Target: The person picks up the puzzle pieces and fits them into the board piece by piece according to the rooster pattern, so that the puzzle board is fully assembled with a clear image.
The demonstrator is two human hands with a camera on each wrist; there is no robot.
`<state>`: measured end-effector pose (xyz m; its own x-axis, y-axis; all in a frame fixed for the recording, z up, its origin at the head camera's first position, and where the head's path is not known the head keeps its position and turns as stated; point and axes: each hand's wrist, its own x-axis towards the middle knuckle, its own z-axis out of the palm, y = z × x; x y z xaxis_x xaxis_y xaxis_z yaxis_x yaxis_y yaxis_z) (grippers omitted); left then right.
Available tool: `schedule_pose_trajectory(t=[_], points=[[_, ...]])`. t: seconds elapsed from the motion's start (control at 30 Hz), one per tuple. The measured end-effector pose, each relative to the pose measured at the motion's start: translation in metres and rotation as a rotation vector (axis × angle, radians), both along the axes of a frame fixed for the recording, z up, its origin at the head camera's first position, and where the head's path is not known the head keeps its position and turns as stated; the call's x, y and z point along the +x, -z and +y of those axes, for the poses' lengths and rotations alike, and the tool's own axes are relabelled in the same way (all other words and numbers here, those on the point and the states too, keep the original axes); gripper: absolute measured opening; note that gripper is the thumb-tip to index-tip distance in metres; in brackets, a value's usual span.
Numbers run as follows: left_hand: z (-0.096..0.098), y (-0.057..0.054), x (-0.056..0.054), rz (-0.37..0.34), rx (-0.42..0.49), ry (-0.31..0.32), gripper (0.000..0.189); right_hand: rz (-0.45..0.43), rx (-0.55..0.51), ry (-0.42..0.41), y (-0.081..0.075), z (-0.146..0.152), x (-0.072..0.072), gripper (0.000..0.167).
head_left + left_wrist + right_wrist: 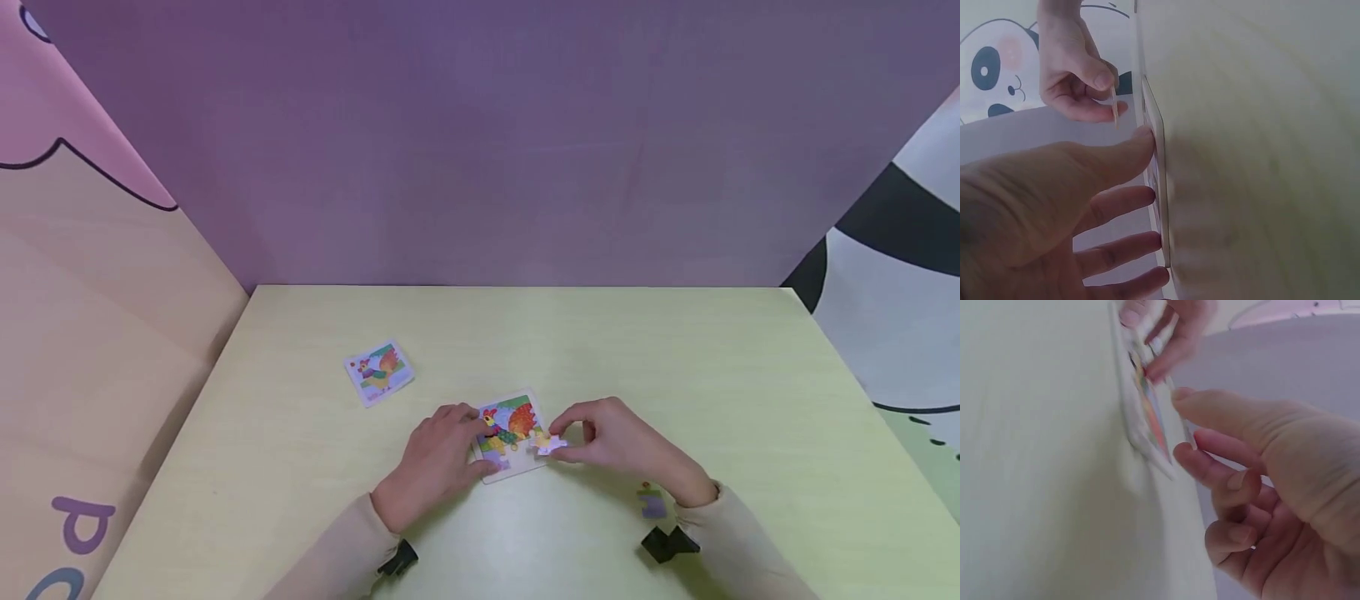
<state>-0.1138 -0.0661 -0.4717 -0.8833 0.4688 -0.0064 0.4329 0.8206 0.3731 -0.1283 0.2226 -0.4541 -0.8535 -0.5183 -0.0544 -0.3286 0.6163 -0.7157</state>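
A small jigsaw puzzle board (519, 460) with a colourful hen picture lies on the table, its lower part partly bare. My left hand (438, 454) rests on the board's left side. In the left wrist view its extended thumb and fingers (1125, 201) touch the board's face and edge. My right hand (611, 435) pinches a pale purple and yellow puzzle piece (547, 444) between thumb and fingers, over the board's lower right. That piece is seen edge-on in the left wrist view, raised off the board.
Near my right wrist a loose green and purple puzzle piece (651, 503) lies on the light wooden table (262, 425). A square card (379, 373) with a similar hen picture lies at the back left. A purple panel (480, 167) stands along the table's far edge.
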Motion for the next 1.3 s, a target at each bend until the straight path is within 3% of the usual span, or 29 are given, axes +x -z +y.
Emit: schedule_pose_trajectory(t=[0.23, 0.47, 0.57, 0.67, 0.77, 0.9, 1.07, 1.3], points=[[0.001, -0.001, 0.001, -0.013, 0.009, 0.034, 0.045, 0.065, -0.063, -0.147, 0.012, -0.026, -0.005, 0.016], [0.002, 0.0, 0.002, -0.033, 0.038, 0.083, 0.041, 0.121, 0.01, -0.231, 0.01, -0.037, -0.006, 0.011], [0.0, 0.0, 0.002, 0.0, 0.063, 0.159, 0.029, 0.172, 0.046, -0.257, 0.007, -0.041, -0.006, 0.009], [-0.001, 0.0, 0.004, 0.075, 0.063, 0.249, 0.021, 0.229, 0.083, -0.284, 0.003, -0.045, -0.005, 0.007], [-0.002, 0.0, 0.006, 0.158, 0.037, 0.296, 0.019, 0.275, 0.119, -0.299, 0.0, -0.05, -0.004, 0.007], [-0.004, 0.0, 0.007, 0.223, -0.01, 0.314, 0.018, 0.314, 0.154, -0.29, -0.001, -0.053, -0.001, 0.008], [-0.003, 0.0, 0.007, 0.204, -0.047, 0.322, 0.019, 0.308, 0.163, -0.204, 0.004, -0.049, 0.0, 0.013], [0.001, -0.001, 0.006, 0.143, -0.07, 0.318, 0.024, 0.144, 0.045, -0.036, 0.016, -0.039, -0.005, 0.036]])
